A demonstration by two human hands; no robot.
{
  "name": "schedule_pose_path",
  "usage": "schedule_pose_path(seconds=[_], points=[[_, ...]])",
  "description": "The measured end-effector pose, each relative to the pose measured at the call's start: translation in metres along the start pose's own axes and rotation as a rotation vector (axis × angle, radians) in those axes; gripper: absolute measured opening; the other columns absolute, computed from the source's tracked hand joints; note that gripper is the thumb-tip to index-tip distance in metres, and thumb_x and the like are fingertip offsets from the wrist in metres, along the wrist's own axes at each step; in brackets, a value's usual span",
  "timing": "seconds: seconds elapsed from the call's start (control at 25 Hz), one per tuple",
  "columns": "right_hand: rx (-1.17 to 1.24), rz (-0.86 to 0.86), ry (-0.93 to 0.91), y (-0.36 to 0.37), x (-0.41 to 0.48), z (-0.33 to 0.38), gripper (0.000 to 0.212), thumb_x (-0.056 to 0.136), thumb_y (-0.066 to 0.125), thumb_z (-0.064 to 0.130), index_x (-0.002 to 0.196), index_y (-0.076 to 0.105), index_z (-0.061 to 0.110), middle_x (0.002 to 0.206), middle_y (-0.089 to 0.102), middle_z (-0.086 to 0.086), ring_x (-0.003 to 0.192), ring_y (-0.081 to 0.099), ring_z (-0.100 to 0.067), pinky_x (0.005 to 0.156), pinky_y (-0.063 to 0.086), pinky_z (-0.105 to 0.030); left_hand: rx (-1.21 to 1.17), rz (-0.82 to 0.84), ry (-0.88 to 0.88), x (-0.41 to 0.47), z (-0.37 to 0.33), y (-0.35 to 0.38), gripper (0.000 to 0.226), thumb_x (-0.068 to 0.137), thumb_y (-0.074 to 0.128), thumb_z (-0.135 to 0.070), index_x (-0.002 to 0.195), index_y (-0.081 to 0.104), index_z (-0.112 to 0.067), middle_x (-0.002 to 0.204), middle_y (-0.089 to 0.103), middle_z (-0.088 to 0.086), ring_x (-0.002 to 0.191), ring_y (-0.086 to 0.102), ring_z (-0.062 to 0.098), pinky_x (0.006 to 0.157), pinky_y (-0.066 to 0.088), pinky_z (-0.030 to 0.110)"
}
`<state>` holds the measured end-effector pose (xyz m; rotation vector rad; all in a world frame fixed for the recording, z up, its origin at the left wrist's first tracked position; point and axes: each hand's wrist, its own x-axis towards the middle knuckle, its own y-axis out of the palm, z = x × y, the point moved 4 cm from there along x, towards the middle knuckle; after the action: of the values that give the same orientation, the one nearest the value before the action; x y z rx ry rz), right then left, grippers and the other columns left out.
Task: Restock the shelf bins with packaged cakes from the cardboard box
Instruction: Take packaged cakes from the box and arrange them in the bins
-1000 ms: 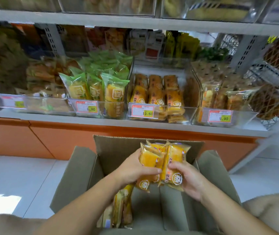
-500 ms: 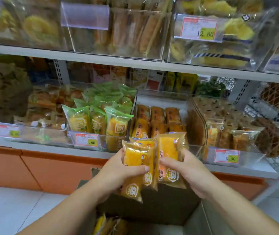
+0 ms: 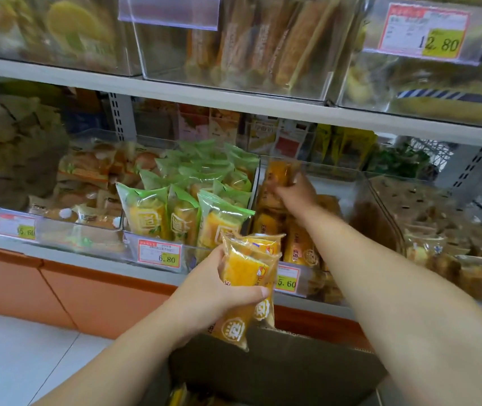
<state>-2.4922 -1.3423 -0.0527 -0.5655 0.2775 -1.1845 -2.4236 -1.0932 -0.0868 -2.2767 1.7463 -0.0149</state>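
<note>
My left hand [image 3: 215,291] grips two yellow packaged cakes [image 3: 247,278] in front of the shelf edge, above the cardboard box [image 3: 278,373]. My right hand [image 3: 294,193] reaches into the clear shelf bin [image 3: 336,171] that holds orange-yellow cakes, and grips one cake [image 3: 279,171] at the bin's back left. More of the same cakes [image 3: 300,244] stand in rows at the bin's front, behind a 15.60 price tag [image 3: 286,279]. A few cakes show at the bottom of the box.
A bin of green-wrapped cakes [image 3: 187,200] sits just left of the target bin, and bread bins [image 3: 87,194] lie further left. A bin of brown pastries [image 3: 439,230] is on the right. The upper shelf [image 3: 234,104] overhangs with more bins. White floor tiles lie lower left.
My right hand has left the bundle and carried one cake up into the orange-cake bin. My left hand keeps the other cakes and has risen towards the shelf. The camera has moved closer.
</note>
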Motion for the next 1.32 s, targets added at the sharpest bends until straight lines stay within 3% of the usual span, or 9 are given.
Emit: schedule_pose_path(seconds=[0.12, 0.24, 0.48, 0.64, 0.76, 0.92, 1.08, 1.24, 1.32], points=[[-0.542, -0.014, -0.061, 0.024, 0.009, -0.014, 0.067, 0.098, 0.022, 0.058, 0.152, 0.024, 0.017, 0.134, 0.056, -0.018, 0.125, 0.049, -0.037, 0.106, 0.035, -0.044, 0.031, 0.018, 0.013, 0.003, 0.001, -0.004, 0.083, 0.053, 0.085, -0.057, 0.125, 0.044, -0.047, 0.116, 0.066, -0.017, 0.104, 0.067, 0.005, 0.092, 0.056, 0.035], [-0.618, 0.023, -0.121, 0.026, 0.005, -0.015, 0.066, 0.1, 0.017, 0.054, 0.154, 0.014, 0.015, 0.131, 0.055, -0.023, 0.126, 0.046, -0.039, 0.104, 0.033, -0.042, 0.047, 0.016, 0.019, 0.003, 0.002, -0.006, 0.091, 0.046, 0.08, -0.063, 0.127, 0.043, -0.047, 0.116, 0.066, -0.018, 0.105, 0.066, 0.005, 0.092, 0.056, 0.034], [-0.386, 0.094, -0.072, 0.004, -0.029, 0.011, 0.07, 0.099, 0.028, 0.056, 0.155, 0.011, 0.018, 0.156, 0.03, -0.011, 0.143, 0.026, -0.031, 0.114, 0.025, -0.042, -0.029, -0.01, 0.002, -0.003, -0.002, -0.004, 0.081, 0.054, 0.087, -0.054, 0.123, 0.046, -0.045, 0.112, 0.069, -0.015, 0.098, 0.07, 0.006, 0.085, 0.058, 0.031], [0.021, 0.113, -0.2, -0.032, -0.118, 0.021, 0.042, 0.102, 0.038, 0.024, 0.143, 0.04, 0.029, 0.136, 0.055, 0.006, 0.124, 0.051, -0.013, 0.109, 0.039, -0.038, -0.042, -0.047, 0.021, -0.007, -0.008, -0.004, 0.08, 0.062, 0.086, -0.049, 0.131, 0.044, -0.042, 0.117, 0.067, -0.012, 0.101, 0.07, 0.011, 0.085, 0.059, 0.036], [0.039, 0.362, -0.208, -0.042, -0.177, 0.012, 0.06, 0.091, 0.053, 0.005, 0.141, 0.038, 0.036, 0.12, 0.058, 0.016, 0.11, 0.057, -0.003, 0.097, 0.05, -0.03, -0.025, -0.069, 0.051, -0.006, -0.016, 0.002, 0.082, 0.064, 0.085, -0.048, 0.134, 0.042, -0.04, 0.118, 0.066, -0.011, 0.103, 0.068, 0.012, 0.086, 0.059, 0.037], [0.078, 0.529, -0.167, -0.04, -0.196, 0.0, 0.078, 0.086, 0.07, 0.024, 0.137, 0.021, 0.057, 0.13, 0.048, 0.031, 0.117, 0.051, 0.008, 0.099, 0.046, -0.021, -0.116, -0.048, 0.053, -0.004, -0.024, 0.017, 0.068, 0.071, 0.084, -0.04, 0.128, 0.049, -0.04, 0.114, 0.069, -0.01, 0.102, 0.069, 0.012, 0.086, 0.059, 0.041], [0.249, 0.341, -0.105, -0.056, -0.182, 0.004, 0.062, 0.088, 0.068, 0.024, 0.134, 0.037, 0.052, 0.117, 0.065, 0.015, 0.1, 0.067, -0.004, 0.082, 0.057, -0.029, -0.17, -0.128, 0.043, -0.002, -0.026, 0.014, 0.049, 0.075, 0.081, -0.036, 0.117, 0.055, -0.038, 0.106, 0.073, -0.008, 0.094, 0.072, 0.011, 0.084, 0.06, 0.039], [0.271, -0.117, 0.006, -0.078, -0.118, 0.002, 0.047, 0.095, 0.06, 0.024, 0.137, 0.044, 0.04, 0.093, 0.064, 0.011, 0.082, 0.064, -0.015, 0.073, 0.053, -0.034, -0.171, -0.202, 0.002, 0.003, -0.02, -0.003, 0.053, 0.073, 0.082, -0.036, 0.117, 0.054, -0.031, 0.102, 0.074, -0.001, 0.088, 0.074, 0.014, 0.079, 0.061, 0.042], [0.319, -0.27, 0.061, -0.074, -0.083, -0.003, 0.039, 0.098, 0.054, 0.022, 0.131, 0.05, 0.04, 0.097, 0.062, 0.007, 0.076, 0.063, -0.016, 0.066, 0.054, -0.033, -0.141, -0.206, -0.018, 0.003, -0.016, -0.005, 0.058, 0.071, 0.084, -0.037, 0.12, 0.052, -0.032, 0.104, 0.073, -0.004, 0.09, 0.073, 0.014, 0.08, 0.061, 0.043]])
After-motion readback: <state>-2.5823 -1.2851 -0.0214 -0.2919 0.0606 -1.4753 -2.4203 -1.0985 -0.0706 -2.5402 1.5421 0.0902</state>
